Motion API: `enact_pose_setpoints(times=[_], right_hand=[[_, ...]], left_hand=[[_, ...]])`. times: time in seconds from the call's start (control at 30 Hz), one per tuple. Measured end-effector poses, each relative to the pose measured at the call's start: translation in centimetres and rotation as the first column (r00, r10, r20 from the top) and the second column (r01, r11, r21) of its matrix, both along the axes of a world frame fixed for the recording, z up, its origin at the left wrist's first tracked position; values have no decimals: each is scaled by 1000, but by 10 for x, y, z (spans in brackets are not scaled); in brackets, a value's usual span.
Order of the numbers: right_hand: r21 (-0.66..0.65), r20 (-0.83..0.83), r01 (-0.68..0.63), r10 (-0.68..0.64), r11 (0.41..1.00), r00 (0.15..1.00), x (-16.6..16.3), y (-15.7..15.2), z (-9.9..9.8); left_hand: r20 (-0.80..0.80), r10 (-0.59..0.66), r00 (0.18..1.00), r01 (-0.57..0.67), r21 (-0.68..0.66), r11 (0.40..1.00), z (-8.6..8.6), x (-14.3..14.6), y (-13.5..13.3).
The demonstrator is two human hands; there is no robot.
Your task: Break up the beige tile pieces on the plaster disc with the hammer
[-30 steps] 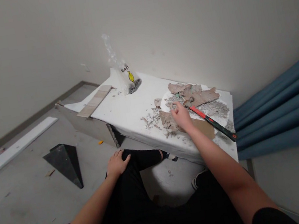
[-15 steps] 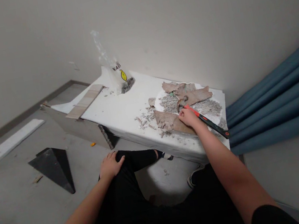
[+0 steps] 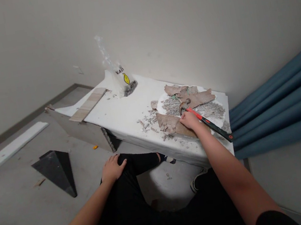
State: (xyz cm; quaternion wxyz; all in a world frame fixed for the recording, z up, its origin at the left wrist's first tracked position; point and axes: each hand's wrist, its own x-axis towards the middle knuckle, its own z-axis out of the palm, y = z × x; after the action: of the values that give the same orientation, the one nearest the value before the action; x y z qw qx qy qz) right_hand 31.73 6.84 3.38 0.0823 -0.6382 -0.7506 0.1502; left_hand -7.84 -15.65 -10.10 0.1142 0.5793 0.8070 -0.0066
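My right hand (image 3: 190, 120) is over the white-covered table (image 3: 127, 110), its fingers drawn together at the edge of a torn brown sheet (image 3: 169, 121). What they pinch, if anything, is hidden. Right beside it lies a claw hammer (image 3: 209, 123) with a red and black handle; the handle shows along its length, and the head rests among the debris. More torn brown pieces (image 3: 199, 98) and grey crumbled bits (image 3: 211, 110) lie around it. My left hand (image 3: 113, 168) rests on my left knee, fingers spread, holding nothing.
A clear plastic bag (image 3: 119, 80) with a yellow lemon print and grey bits stands at the table's back. A wooden strip (image 3: 88, 105) lies across the left end. On the floor are a black angular piece (image 3: 57, 171) and a long white board (image 3: 11, 150). Blue curtains (image 3: 283, 104) hang at right.
The whole view has shifted slightly down and right. Both hands and the hammer keep nearly the same places relative to the table.
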Motion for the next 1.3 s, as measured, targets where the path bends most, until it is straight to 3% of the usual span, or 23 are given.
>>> enact_pose_setpoints(times=[0.73, 1.07, 1.3], right_hand=[[20, 45, -13, 12, 1000, 999, -1, 1, -5], [128, 24, -125, 123, 984, 992, 4, -10, 0], [336, -86, -51, 84, 940, 993, 2, -10, 6]], left_hand=[[-9, 8, 1000, -8, -1, 1000, 3, 2, 1], [-18, 2, 1000, -2, -8, 1000, -2, -1, 2], [-13, 3, 1000, -3, 0, 1000, -3, -2, 1]])
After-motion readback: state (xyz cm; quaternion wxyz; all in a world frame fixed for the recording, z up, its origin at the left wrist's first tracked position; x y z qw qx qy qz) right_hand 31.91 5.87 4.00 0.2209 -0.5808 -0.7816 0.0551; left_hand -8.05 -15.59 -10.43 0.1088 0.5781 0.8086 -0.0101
